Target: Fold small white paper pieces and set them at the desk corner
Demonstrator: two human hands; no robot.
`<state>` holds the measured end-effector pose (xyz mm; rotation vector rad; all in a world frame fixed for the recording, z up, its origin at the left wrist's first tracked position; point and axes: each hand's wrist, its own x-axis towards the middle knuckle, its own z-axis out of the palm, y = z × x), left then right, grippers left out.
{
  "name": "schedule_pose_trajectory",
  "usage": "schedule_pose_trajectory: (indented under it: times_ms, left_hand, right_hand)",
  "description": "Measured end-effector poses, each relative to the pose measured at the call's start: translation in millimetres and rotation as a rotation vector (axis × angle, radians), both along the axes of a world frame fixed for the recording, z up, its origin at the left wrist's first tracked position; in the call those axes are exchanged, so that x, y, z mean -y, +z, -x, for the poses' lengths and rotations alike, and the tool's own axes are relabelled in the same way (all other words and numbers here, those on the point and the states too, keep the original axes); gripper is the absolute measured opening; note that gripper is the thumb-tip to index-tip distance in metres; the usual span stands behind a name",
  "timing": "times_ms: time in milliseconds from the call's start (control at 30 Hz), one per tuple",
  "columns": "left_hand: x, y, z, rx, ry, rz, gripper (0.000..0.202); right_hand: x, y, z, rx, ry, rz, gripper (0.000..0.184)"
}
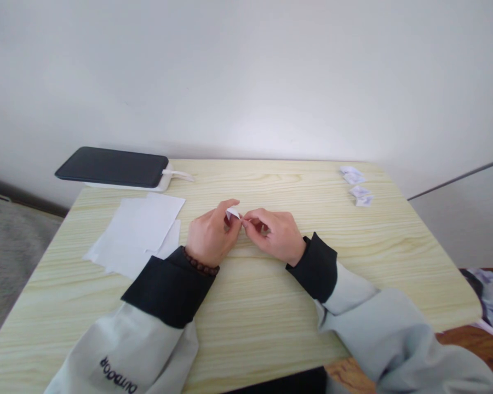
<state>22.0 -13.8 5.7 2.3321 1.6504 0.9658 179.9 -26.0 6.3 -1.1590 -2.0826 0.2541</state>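
Both hands meet over the middle of a light wooden table (271, 317). My left hand (210, 236), with a bead bracelet at the wrist, pinches a small folded piece of white paper (232, 213). My right hand (274, 234) pinches the same paper from the right side, fingers curled. Most of the paper is hidden between the fingertips.
A stack of loose white paper sheets (137, 232) lies left of my hands. A black phone (113, 167) rests on a white block with a cable at the far left. Several small folded paper pieces (357, 186) sit at the far right. A wall stands behind the table.
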Motion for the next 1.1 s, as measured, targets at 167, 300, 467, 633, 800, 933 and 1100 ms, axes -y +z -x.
schedule_pose_trajectory:
  times_ms: [167, 300, 467, 633, 800, 933, 1100]
  left_hand:
    - [-0.9, 7.3, 0.6, 0.11, 0.041, 0.166, 0.035]
    - [-1.0, 9.2, 0.9, 0.169, 0.035, 0.193, 0.031]
    - [-0.5, 7.1, 1.2, 0.17, -0.011, 0.16, 0.033]
    - [-0.1, 6.0, 0.4, 0.159, -0.018, 0.132, 0.031]
    - [0.3, 4.1, -1.6, 0.188, -0.004, 0.112, 0.031]
    - [0.9, 3.3, -1.5, 0.177, 0.01, 0.104, 0.034]
    - [2.0, 4.8, -1.8, 0.159, -0.021, 0.076, 0.028]
  right_hand:
    - [-1.0, -0.1, 0.2, 0.049, 0.0, 0.031, 0.013]
    - [-2.0, -0.9, 0.0, 0.062, -0.018, 0.036, 0.012]
    - [-1.0, 1.9, 1.8, 0.135, -0.074, 0.02, 0.01]
    - [0.7, 4.7, 6.5, 0.328, -0.152, -0.061, 0.018]
    - [1.2, 3.9, 8.8, 0.409, -0.097, -0.118, 0.021]
    - [0.5, 1.9, 7.4, 0.405, -0.052, -0.132, 0.021]
    - [0.5, 0.1, 6.7, 0.385, -0.023, -0.153, 0.022]
